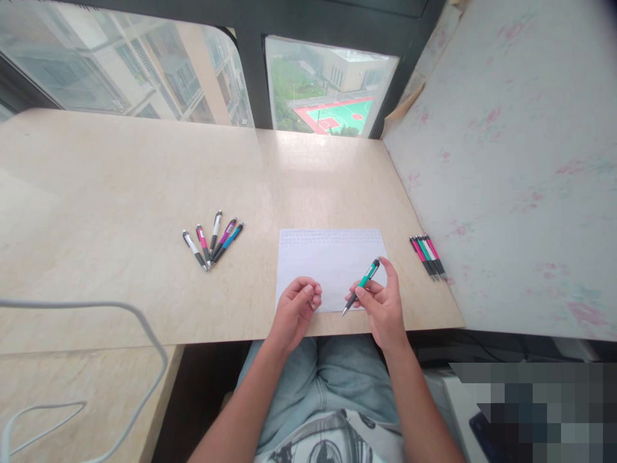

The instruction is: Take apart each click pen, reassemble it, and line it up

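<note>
My right hand point(380, 305) holds a green ballpoint pen point(369, 275) with a dark grip. Its metal tip points down and left, and my index finger rests at the clicker end. Curled over the lower left part of the paper is my left hand point(299, 305), its thumb and fingers drawn together. Whether anything small sits between them I cannot make out. Beneath both hands lies a white sheet of paper point(322, 257) with rows of small marks along its top edge.
Several pens point(216, 241) in white, pink, purple and blue lie fanned out on the left of the table point(144, 186). A tight row of pens point(427, 257) lies at the right, near the floral wall point(506, 193). A grey cable point(149, 328) loops at the lower left.
</note>
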`<state>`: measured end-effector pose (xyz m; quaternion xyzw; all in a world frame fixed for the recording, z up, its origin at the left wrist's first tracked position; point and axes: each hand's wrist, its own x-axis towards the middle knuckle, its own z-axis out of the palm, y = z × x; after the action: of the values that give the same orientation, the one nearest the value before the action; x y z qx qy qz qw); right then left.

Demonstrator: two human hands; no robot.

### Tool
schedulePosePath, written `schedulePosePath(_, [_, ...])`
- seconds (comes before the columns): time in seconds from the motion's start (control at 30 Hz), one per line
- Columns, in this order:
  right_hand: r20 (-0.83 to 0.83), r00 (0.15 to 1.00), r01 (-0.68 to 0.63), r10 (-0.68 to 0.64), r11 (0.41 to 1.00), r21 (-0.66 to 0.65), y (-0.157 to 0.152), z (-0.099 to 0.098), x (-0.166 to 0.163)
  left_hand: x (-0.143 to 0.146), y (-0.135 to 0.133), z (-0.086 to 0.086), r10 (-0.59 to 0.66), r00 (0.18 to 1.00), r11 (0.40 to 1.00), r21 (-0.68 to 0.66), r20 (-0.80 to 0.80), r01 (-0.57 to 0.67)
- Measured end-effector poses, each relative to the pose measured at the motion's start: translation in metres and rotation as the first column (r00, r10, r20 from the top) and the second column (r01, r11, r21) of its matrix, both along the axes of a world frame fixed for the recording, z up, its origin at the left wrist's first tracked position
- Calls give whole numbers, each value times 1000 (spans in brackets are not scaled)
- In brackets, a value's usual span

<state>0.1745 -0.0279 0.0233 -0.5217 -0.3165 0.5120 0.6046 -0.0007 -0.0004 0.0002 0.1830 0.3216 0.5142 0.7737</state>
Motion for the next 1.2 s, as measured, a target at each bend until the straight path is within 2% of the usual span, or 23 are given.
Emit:
schedulePosePath(0.23, [1,999,44,-44,999,18,5,2,-4,-2,-1,0,36,995,999,11,90,-37])
schedulePosePath(0.5, [70,994,-80,81,997,-15,10,6,-7,-4,0,0,22,993,1000,-12,120,-21])
schedulePosePath(0.67, [121,989,-83,82,997,-2,13,4,-13,-3,-2,2,27,990,999,-25,139,-23])
schedulePosePath(0.73, [130,990,-49,45,998,28,16,3,-16,-7,-2,5,31,995,1000,-2,99,-30])
schedulePosePath(0.8, [123,992,-23,18,999,45,21,1,-19,-16,0,10,46,998,996,76,-44,-43])
schedulePosePath(0.87, [112,994,-21,19,1000,23,27,-2,-21,-28,6,15,114,941,975,216,-319,-45])
schedulePosePath(0.93, [86,996,-16,18,1000,-19,36,-4,-24,-40,14,18,218,812,942,334,-541,-30])
schedulePosePath(1.0, [21,1000,-17,18,999,-51,46,-5,-29,-48,22,16,296,713,910,415,-635,-8])
schedulePosePath(1.1, [-70,997,-42,40,999,-30,61,-5,-40,-52,27,9,311,601,875,468,-737,121])
schedulePosePath(1.2, [-15,997,-71,72,997,35,77,-5,-51,-51,26,3,333,494,840,490,-803,232])
